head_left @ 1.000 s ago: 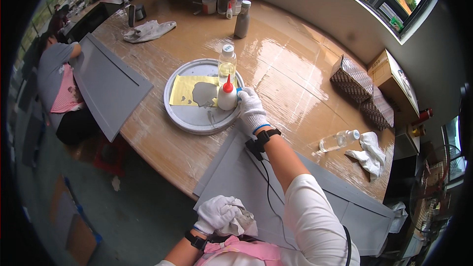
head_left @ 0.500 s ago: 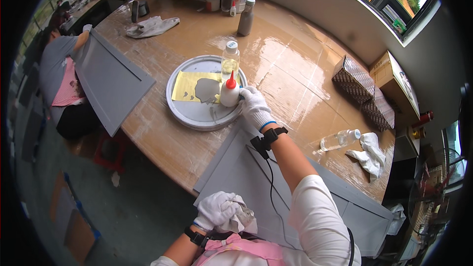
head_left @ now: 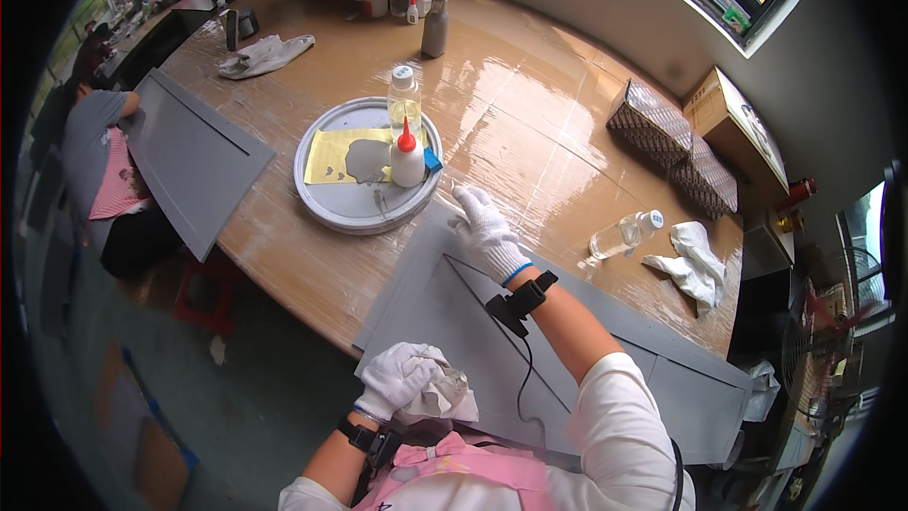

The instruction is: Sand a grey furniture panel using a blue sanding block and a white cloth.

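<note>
My left hand (head_left: 397,378), in a white knit glove, is closed on a crumpled whitish cloth (head_left: 443,396) near the front edge of a grey panel (head_left: 482,341). Above the panel's far edge is my gloved right hand (head_left: 488,235), its fingers apart and nothing in them. Just beyond it stands a round grey-white lid-like tray (head_left: 314,197). On the tray are a white squeeze bottle (head_left: 408,167) with a red nozzle, a small blue block (head_left: 433,161), a clear capped bottle (head_left: 403,104) of yellowish liquid, and a yellow sheet (head_left: 326,149) with a grey smear.
At right lie a clear bottle (head_left: 624,235) and a white cloth (head_left: 695,267). Patterned boxes (head_left: 653,128) stand by the wall. A grey-filled bottle (head_left: 436,24) and another cloth (head_left: 267,57) are farther back. At left a person (head_left: 99,151) holds another grey panel (head_left: 199,161).
My right hand has drawn back from the tray toward me, leaving the small blue block beside the squeeze bottle. My left hand still holds the cloth. The view has shifted slightly.
</note>
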Demonstrator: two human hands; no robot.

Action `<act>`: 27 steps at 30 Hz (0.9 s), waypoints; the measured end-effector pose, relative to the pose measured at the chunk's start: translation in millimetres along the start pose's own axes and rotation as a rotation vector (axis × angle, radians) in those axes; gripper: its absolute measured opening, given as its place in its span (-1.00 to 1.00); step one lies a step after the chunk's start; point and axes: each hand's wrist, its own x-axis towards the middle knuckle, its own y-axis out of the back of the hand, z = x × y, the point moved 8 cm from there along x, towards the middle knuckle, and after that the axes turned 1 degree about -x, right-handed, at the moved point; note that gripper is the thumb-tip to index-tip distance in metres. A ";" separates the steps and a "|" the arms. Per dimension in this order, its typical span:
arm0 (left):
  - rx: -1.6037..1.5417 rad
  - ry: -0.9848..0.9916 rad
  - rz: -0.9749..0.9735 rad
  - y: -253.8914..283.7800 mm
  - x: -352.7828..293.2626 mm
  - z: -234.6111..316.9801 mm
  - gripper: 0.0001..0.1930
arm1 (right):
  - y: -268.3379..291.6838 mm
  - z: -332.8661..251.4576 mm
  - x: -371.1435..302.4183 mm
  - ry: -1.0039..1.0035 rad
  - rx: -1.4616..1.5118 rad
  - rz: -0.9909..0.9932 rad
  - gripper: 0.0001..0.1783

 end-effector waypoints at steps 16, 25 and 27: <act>-0.360 0.217 -0.256 -127.7 21.7 77.0 -0.30 | 202.9 -28.2 -248.5 -0.457 0.238 0.072 -0.41; 0.349 -0.306 -0.399 -262.6 -8.4 109.3 -0.34 | 282.6 131.0 -376.4 -0.784 -0.655 0.025 -0.27; 0.557 -0.361 -0.393 -290.6 -11.8 101.9 -0.31 | 276.4 157.6 -382.3 -0.738 -0.585 0.047 -0.33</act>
